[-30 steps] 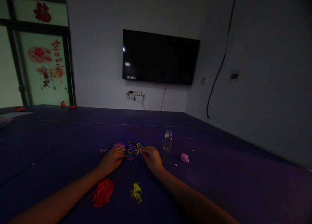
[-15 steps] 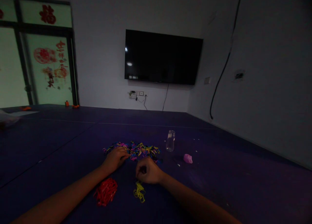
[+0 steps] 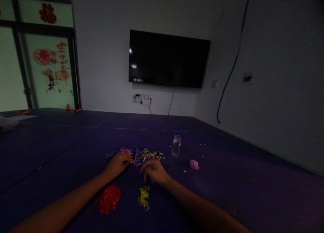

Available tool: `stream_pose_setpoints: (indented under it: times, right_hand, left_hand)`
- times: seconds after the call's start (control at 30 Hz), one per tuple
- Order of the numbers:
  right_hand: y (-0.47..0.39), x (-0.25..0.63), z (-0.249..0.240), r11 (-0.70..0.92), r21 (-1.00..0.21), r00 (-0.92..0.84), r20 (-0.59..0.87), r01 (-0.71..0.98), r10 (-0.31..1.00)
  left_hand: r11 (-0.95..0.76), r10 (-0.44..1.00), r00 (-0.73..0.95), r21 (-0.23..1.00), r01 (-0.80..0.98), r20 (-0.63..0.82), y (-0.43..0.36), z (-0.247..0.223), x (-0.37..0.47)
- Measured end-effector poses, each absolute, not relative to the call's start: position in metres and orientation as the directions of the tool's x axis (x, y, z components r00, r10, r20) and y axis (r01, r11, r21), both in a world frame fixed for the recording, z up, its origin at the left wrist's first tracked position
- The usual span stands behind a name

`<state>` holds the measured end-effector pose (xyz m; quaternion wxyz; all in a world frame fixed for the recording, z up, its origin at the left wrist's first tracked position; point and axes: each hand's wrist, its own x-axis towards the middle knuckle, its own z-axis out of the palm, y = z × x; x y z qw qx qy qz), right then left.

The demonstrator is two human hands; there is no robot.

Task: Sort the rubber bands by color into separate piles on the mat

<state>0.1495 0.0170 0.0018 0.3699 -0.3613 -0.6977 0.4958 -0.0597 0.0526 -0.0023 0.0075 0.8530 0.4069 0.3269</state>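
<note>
A spread heap of small mixed-colour bands (image 3: 146,154) lies on the dark purple surface. At its left near edge, my left hand (image 3: 118,163) has thumb and fingertips pinched together; something small and yellowish shows at the tips. My right hand (image 3: 154,171) is just right of it, at the heap's near edge, fingers apart and nothing visible in them. Nearer to me lie a pile of red bands (image 3: 108,199), below my left wrist, and a smaller pile of yellow bands (image 3: 144,197), below my right hand.
A clear bottle (image 3: 176,146) stands upright right of the heap. A pink lump (image 3: 194,164) and small white scraps lie near it. Far left are a whitish bag (image 3: 7,123) and orange objects (image 3: 77,110). A television (image 3: 168,59) hangs on the back wall.
My right hand has moved slightly up, away from the yellow pile, and its curled fingers have spread. My left hand stays almost in place at the heap.
</note>
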Motion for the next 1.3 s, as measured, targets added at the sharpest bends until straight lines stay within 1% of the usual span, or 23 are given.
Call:
stream_pose_setpoints:
  times: [0.23, 0.43, 0.53, 0.6, 0.67, 0.73, 0.8, 0.83, 0.87, 0.93, 1.1, 1.3]
  right_hand:
    - [0.016, 0.150, 0.002, 0.330, -0.917, -0.517, 0.175, 0.224, 0.838]
    - [0.019, 0.147, -0.003, 0.379, -0.874, -0.436, 0.226, 0.305, 0.871]
    - [0.019, 0.147, -0.005, 0.420, -0.813, -0.367, 0.277, 0.404, 0.888]
    - [0.019, 0.149, -0.005, 0.455, -0.727, -0.317, 0.331, 0.515, 0.889]
    - [0.019, 0.152, -0.002, 0.488, -0.596, -0.295, 0.396, 0.638, 0.870]
    - [0.019, 0.155, 0.003, 0.519, -0.429, -0.336, 0.433, 0.739, 0.836]
    - [0.019, 0.157, 0.007, 0.542, -0.266, -0.407, 0.426, 0.797, 0.808]
    - [0.020, 0.158, 0.009, 0.546, -0.204, -0.433, 0.414, 0.813, 0.800]
    - [0.021, 0.159, 0.011, 0.545, -0.163, -0.448, 0.404, 0.823, 0.797]
    - [0.024, 0.161, 0.012, 0.540, -0.129, -0.457, 0.394, 0.832, 0.797]
    - [0.029, 0.162, 0.008, 0.586, -0.097, -0.505, 0.406, 0.805, 0.762]
    - [0.032, 0.162, 0.005, 0.717, -0.075, -0.639, 0.396, 0.694, 0.660]
  left_hand:
    - [-0.677, 0.689, 0.447, 0.287, 0.677, 0.570, 0.053, -0.002, -0.061]
    - [-0.690, 0.670, 0.458, 0.261, 0.675, 0.584, 0.053, -0.001, -0.061]
    - [-0.697, 0.663, 0.468, 0.252, 0.671, 0.585, 0.054, -0.003, -0.061]
    - [-0.708, 0.650, 0.471, 0.251, 0.660, 0.597, 0.055, -0.004, -0.061]
    - [-0.718, 0.637, 0.463, 0.256, 0.647, 0.617, 0.055, -0.005, -0.061]
    - [-0.719, 0.636, 0.452, 0.267, 0.641, 0.626, 0.055, -0.006, -0.062]
    - [-0.711, 0.644, 0.439, 0.279, 0.645, 0.626, 0.055, -0.006, -0.061]
    - [-0.705, 0.649, 0.431, 0.283, 0.650, 0.627, 0.055, -0.006, -0.061]
    - [-0.701, 0.651, 0.423, 0.285, 0.654, 0.630, 0.054, -0.006, -0.061]
    - [-0.698, 0.647, 0.409, 0.284, 0.658, 0.644, 0.054, -0.006, -0.060]
    - [-0.685, 0.653, 0.385, 0.291, 0.668, 0.652, 0.053, -0.005, -0.059]
    - [-0.642, 0.685, 0.344, 0.309, 0.701, 0.643, 0.055, -0.007, -0.061]
